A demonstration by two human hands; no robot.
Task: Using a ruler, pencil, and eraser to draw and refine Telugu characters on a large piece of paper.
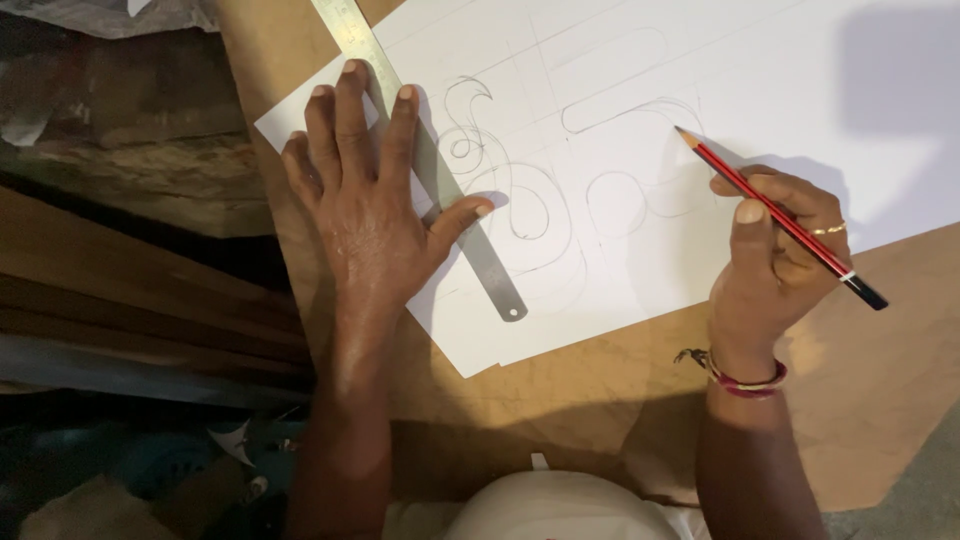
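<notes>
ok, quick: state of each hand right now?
Left hand: open, fingers spread flat, pressing the steel ruler onto the white paper.
Right hand: closed on a red pencil, tip at the paper.

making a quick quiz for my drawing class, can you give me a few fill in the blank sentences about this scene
1. The left hand lies flat on a metal ____ that rests on the white paper.
2. The right hand holds a red and black ____ with its tip toward the sheet.
3. The curved lines sketched on the paper are drawn in ____.
4. On the right wrist sits a red ____.

Missing words: ruler; pencil; pencil (graphite); bangle
</notes>
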